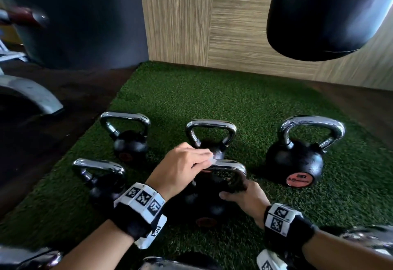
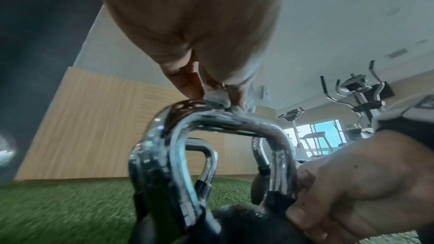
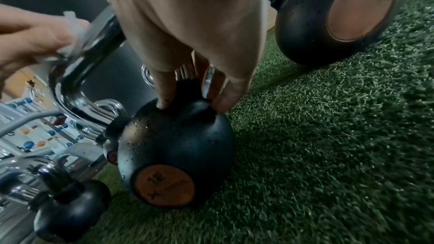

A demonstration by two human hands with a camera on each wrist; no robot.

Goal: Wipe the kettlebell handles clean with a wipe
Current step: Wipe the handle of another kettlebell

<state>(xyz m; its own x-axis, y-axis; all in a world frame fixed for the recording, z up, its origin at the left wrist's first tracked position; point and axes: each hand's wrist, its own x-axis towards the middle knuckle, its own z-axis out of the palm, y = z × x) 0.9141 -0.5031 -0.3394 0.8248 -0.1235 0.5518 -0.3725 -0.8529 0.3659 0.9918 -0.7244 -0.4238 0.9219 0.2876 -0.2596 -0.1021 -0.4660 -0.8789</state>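
My left hand [image 1: 182, 165] pinches a white wipe [image 1: 212, 160] on the black kettlebell's [image 3: 178, 147] chrome handle [image 1: 229, 166]; my right hand [image 1: 246, 197] grips its base.

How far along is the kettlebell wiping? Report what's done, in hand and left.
Done: nothing can be confirmed; no handle looks visibly different. In hand: the left hand presses the wipe on the near middle kettlebell's handle while the right hand steadies it. Left: possibly the far-right kettlebell and others.

green turf [image 1: 212, 99] | hanging punching bag [image 1: 319, 14] | wood-panel wall [image 1: 191, 14] | exercise machines [image 2: 361, 96]
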